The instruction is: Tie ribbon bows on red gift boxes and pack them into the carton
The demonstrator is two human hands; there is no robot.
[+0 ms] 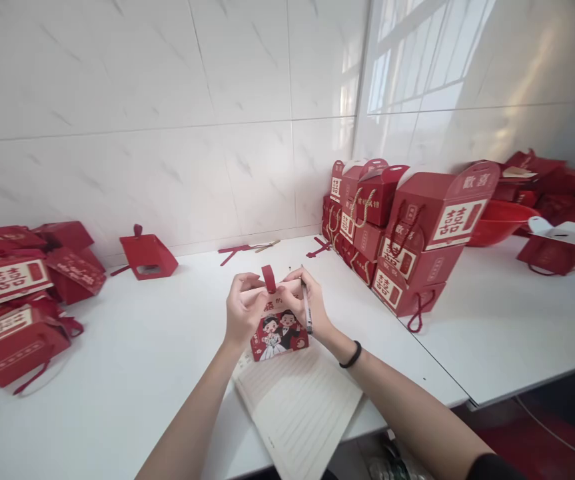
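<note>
I saw the fingers (240, 285) of the left hand (243, 313) clenched on the top flap of a small red box (280, 333) printed with a cartoon bride and groom. The right hand (312, 312) pinched the same flap from the other side, with a pen (306, 307) gripped upright between its fingers. The box's lower edge met the top of an open lined notebook (300, 407) on the white bench (132, 360); I could not tell whether they touched. Well to the right of the box rose a stack of gift boxes (417, 240). Far to its left lay a loose pile of gift boxes (12, 313). Behind it, leftward, sat an open red carton (147, 257).
</note>
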